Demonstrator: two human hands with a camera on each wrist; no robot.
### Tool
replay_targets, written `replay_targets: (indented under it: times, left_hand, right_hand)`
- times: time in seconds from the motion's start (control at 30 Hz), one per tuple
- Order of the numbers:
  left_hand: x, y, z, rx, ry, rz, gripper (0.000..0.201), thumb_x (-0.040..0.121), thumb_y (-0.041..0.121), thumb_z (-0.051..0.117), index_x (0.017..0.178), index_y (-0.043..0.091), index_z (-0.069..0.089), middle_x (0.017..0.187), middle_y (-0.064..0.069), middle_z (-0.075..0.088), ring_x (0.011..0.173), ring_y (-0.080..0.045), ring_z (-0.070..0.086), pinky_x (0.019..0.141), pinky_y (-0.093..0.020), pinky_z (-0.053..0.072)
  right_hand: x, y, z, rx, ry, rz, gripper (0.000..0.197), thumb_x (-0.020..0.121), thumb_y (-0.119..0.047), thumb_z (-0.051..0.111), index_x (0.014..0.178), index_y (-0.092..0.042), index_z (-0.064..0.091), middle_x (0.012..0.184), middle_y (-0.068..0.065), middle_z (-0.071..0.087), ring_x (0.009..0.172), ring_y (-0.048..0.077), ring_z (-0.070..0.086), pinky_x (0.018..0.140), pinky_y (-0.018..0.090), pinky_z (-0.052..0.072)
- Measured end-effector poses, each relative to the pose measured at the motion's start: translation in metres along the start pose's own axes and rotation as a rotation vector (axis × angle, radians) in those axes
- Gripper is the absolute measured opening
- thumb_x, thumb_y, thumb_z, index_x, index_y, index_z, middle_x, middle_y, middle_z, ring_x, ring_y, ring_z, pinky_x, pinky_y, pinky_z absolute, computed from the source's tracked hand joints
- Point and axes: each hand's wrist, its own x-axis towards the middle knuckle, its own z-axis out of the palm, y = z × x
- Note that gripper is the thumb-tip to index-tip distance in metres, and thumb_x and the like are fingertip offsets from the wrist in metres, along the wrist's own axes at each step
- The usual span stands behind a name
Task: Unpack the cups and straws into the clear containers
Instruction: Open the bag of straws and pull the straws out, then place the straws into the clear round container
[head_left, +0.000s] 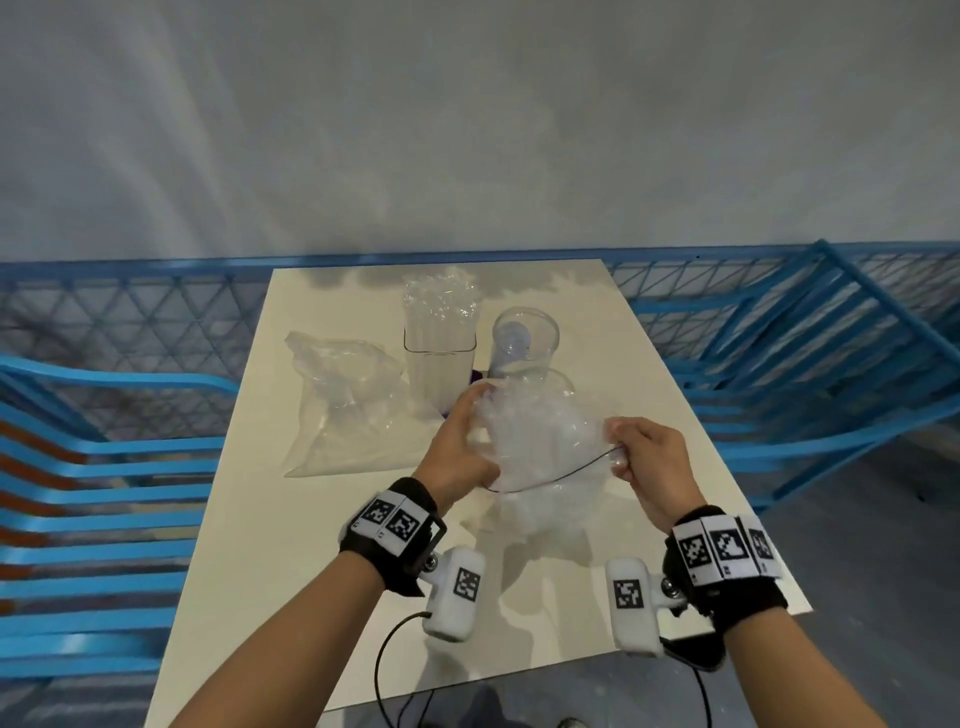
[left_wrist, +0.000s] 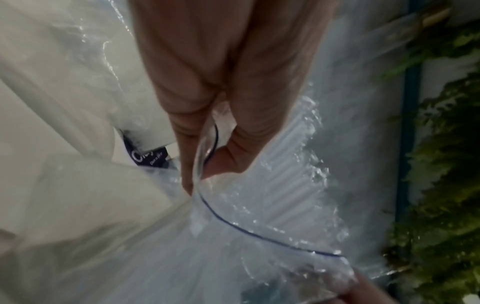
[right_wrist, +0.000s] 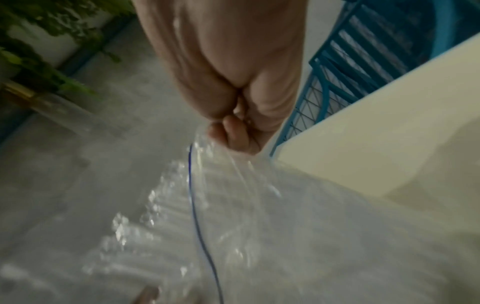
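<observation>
Both my hands hold a clear zip bag (head_left: 545, 441) above the middle of the white table (head_left: 291, 571). My left hand (head_left: 457, 447) pinches its left edge by the dark zip line (left_wrist: 233, 224). My right hand (head_left: 644, 457) pinches the right end. In the wrist views the left hand (left_wrist: 202, 174) and right hand (right_wrist: 233, 137) grip the film, and ribbed clear contents like straws (left_wrist: 280, 164) show inside the bag (right_wrist: 233, 226). Behind stand a square clear container (head_left: 439, 364) full of wrapped straws and a round clear container (head_left: 524, 343).
A second crumpled clear bag (head_left: 343, 405) lies at the left of the table. A dark purple label (head_left: 475, 375) peeks out between the containers. Blue slatted chairs (head_left: 104, 493) flank the table, with a blue mesh fence (head_left: 156, 322) behind. Cables hang from my wrist cameras.
</observation>
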Motion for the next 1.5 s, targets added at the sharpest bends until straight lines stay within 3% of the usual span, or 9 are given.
replay_targets:
  times: [0.17,0.33,0.43,0.63,0.77,0.9,1.13,1.27,1.5]
  left_hand:
    - [-0.003,-0.016,0.008,-0.038,-0.051,-0.082,0.103,0.062,-0.027,0.055,0.128,0.049,0.035,0.127,0.0,0.048,0.098,-0.019,0.059,0.061,-0.037,0.052]
    - [0.001,-0.025,0.012,0.157,-0.162,-0.162,0.136,0.047,0.006,0.09,0.149,0.036,0.005,0.151,0.003,0.031,0.134,-0.018,0.038,0.106,-0.04,0.044]
    - [0.009,-0.018,0.031,0.137,-0.134,-0.104,0.081,0.047,-0.008,0.084,0.119,0.011,0.05,0.105,-0.002,0.064,0.097,-0.014,0.062,0.075,-0.025,0.054]
    - [0.027,-0.018,0.035,0.047,0.198,-0.064,0.069,0.056,0.0,0.088,0.117,0.012,0.059,0.11,-0.005,0.07,0.106,-0.018,0.066,0.089,-0.028,0.054]
    - [0.044,-0.001,0.047,0.097,0.259,0.008,0.066,0.056,0.004,0.089,0.113,0.018,0.061,0.106,0.001,0.072,0.102,-0.012,0.067,0.089,-0.029,0.054]
    - [0.056,-0.005,0.058,0.084,0.395,0.01,0.071,0.051,0.016,0.091,0.116,0.015,0.062,0.107,0.0,0.072,0.102,-0.014,0.068,0.087,-0.032,0.055]
    - [0.049,-0.032,0.078,0.217,0.244,-0.176,0.04,0.068,0.004,0.083,0.094,0.026,0.064,0.093,0.008,0.069,0.096,-0.017,0.066,0.075,-0.016,0.051]
    - [0.047,-0.024,0.084,0.253,0.324,-0.154,0.037,0.067,0.0,0.083,0.095,0.018,0.066,0.088,0.006,0.069,0.085,-0.011,0.066,0.067,-0.013,0.051]
    - [0.045,0.005,0.069,0.423,0.464,-0.12,0.054,0.063,0.013,0.086,0.113,0.013,0.065,0.102,0.002,0.066,0.095,-0.015,0.059,0.077,-0.022,0.046]
  right_hand:
    - [0.016,0.044,0.008,-0.181,0.092,0.087,0.021,0.091,-0.002,0.048,0.092,0.005,0.067,0.073,0.014,0.056,0.052,0.021,0.045,0.05,0.028,0.039]
    - [0.016,0.036,0.011,0.02,-0.149,0.184,0.019,0.091,0.005,0.05,0.077,0.0,0.061,0.071,0.012,0.053,0.054,0.016,0.047,0.048,0.023,0.04]
    - [0.015,0.03,0.025,-0.006,-0.269,0.169,0.015,0.092,0.005,0.05,0.085,0.005,0.063,0.075,0.014,0.062,0.067,0.021,0.059,0.058,0.026,0.049]
    - [0.071,0.021,-0.032,-0.481,-0.065,0.053,0.018,0.091,0.001,0.049,0.092,0.003,0.067,0.075,0.015,0.061,0.055,0.021,0.051,0.052,0.028,0.042]
    - [0.088,-0.003,-0.054,-0.936,-0.152,-0.372,0.026,0.085,0.01,0.048,0.105,0.002,0.062,0.098,0.019,0.064,0.088,0.032,0.06,0.076,0.028,0.041]
    - [0.066,-0.025,-0.052,-0.682,-0.204,-0.789,0.046,0.068,0.016,0.049,0.107,-0.004,0.061,0.096,0.006,0.059,0.084,0.011,0.053,0.079,0.005,0.038]
    - [0.073,-0.007,-0.029,-0.89,-0.816,-0.334,0.08,0.08,-0.039,0.07,0.147,-0.026,0.029,0.148,0.002,0.036,0.135,0.023,0.032,0.112,0.039,0.029]
    - [0.081,0.003,-0.02,-0.925,-0.711,-0.436,0.077,0.074,-0.069,0.057,0.139,-0.033,0.04,0.134,0.002,0.048,0.125,0.024,0.043,0.107,0.043,0.033]
    - [0.1,-0.033,-0.022,-0.604,-0.423,-0.635,0.048,0.083,-0.049,0.051,0.079,-0.003,0.063,0.08,0.009,0.067,0.083,0.03,0.06,0.085,0.046,0.047]
